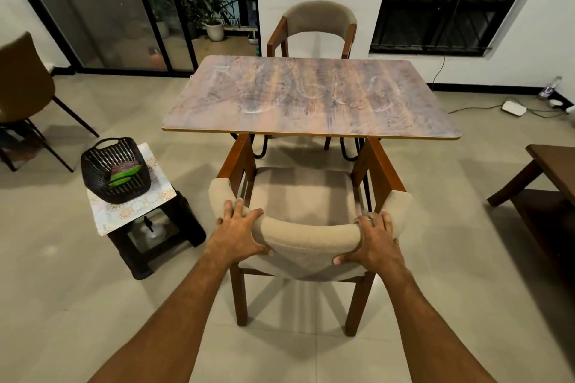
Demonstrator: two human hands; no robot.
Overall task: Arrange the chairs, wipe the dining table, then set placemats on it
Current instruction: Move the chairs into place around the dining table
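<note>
Head view: I see my left hand [239, 235] and right hand [375, 239] both wrapped over the padded backrest of the near chair [306, 196], fingers curled over its top and thumbs pressed against its back. That chair stands at the near long side of the dining table [311, 96], facing it, with the front ends of its wooden arms just under the table's near edge and its seat on my side of that edge. The tabletop shows pale swirling smears across its wood-grain surface. A matching far chair [317, 28] sits at the table's opposite long side, facing me. Left of the table's near corner, a low stool [137, 205] carries a dark woven basket [115, 171] holding flat green and reddish mats [124, 174]. Further left of the table stands a brown chair [21, 87]. Right of the table I see part of a dark wooden bench [550, 171].
</note>
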